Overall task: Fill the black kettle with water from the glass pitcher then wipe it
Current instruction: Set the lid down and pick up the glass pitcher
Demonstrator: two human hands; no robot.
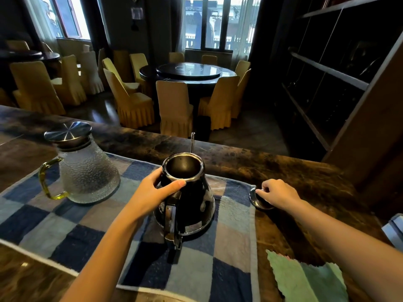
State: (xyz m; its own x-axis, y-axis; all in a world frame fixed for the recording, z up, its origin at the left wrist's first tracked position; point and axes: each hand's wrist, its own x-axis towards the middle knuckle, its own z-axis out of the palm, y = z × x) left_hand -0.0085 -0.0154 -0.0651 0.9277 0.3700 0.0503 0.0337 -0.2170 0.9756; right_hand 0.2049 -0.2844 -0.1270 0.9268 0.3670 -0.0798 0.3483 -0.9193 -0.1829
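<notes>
The black kettle (192,205) stands upright in the middle of a blue checked towel (87,232), its top uncovered and its handle facing me. My left hand (152,192) grips the kettle's neck just below the rim. My right hand (279,194) pinches the knob of the kettle lid (258,201), which rests on the counter just right of the towel. The glass pitcher (87,171), with a metal lid and yellow-green handle, stands on the towel's left part. A green cloth (305,280) lies at the front right.
The dark marbled counter (305,177) drops off at its far edge to a dining room with yellow-covered chairs. A dark shelf unit (349,105) rises on the right. A pale object (394,232) pokes in at the right edge.
</notes>
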